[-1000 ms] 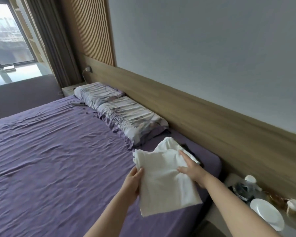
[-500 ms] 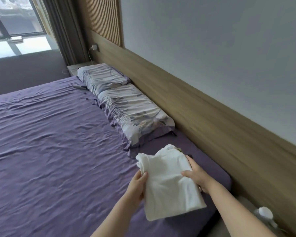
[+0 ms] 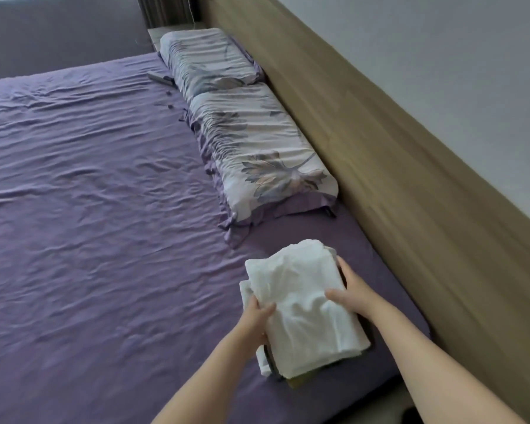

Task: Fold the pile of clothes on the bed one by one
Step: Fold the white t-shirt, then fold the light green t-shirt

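A folded white garment (image 3: 300,304) lies on top of a small stack of folded clothes (image 3: 291,381) at the near right corner of the purple bed (image 3: 89,240). Dark and yellowish edges of the lower pieces show under it. My left hand (image 3: 256,319) grips the garment's left edge, thumb on top. My right hand (image 3: 354,290) holds its right side, thumb lying across the top and fingers down the far edge.
Two floral pillows (image 3: 251,142) lie along the wooden headboard (image 3: 410,166) on the right. A small dark object (image 3: 161,78) rests on the sheet near the far pillow. A bedside table (image 3: 166,33) stands at the far end.
Both hands have lowered the white garment from mid-air onto the stack at the bed's corner. The view has tilted down and closer to the bed.
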The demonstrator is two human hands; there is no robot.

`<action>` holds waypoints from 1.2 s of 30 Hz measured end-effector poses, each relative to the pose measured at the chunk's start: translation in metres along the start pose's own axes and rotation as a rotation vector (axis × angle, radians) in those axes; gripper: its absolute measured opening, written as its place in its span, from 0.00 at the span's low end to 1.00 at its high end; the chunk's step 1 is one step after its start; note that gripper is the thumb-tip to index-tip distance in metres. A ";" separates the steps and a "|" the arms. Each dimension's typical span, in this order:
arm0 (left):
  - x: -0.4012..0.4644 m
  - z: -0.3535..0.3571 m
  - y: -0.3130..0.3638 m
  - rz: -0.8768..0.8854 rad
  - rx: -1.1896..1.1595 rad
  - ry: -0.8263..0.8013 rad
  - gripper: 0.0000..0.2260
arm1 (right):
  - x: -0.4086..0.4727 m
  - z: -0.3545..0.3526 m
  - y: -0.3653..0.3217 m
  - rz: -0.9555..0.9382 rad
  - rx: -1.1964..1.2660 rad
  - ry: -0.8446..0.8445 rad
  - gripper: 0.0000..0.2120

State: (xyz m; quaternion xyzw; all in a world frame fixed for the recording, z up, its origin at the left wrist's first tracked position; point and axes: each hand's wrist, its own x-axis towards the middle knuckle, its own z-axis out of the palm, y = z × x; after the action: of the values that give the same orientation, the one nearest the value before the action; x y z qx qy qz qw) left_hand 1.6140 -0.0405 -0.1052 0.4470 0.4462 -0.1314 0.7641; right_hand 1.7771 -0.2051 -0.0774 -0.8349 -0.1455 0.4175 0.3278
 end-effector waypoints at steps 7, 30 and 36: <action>0.014 0.007 -0.025 0.048 0.245 0.235 0.23 | 0.001 0.019 0.033 0.179 -0.285 0.209 0.41; -0.130 -0.103 -0.035 0.185 1.025 0.373 0.17 | -0.082 0.127 -0.055 -0.252 -1.066 0.157 0.20; -0.211 -0.203 -0.079 0.160 1.073 0.517 0.16 | -0.124 0.240 -0.115 -0.464 -1.201 0.111 0.18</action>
State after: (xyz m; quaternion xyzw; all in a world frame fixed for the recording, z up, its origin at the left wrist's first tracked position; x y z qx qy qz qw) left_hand 1.3319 0.0352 -0.0222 0.8201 0.4539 -0.1673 0.3057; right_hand 1.5143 -0.0815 -0.0306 -0.8400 -0.5136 0.1379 -0.1078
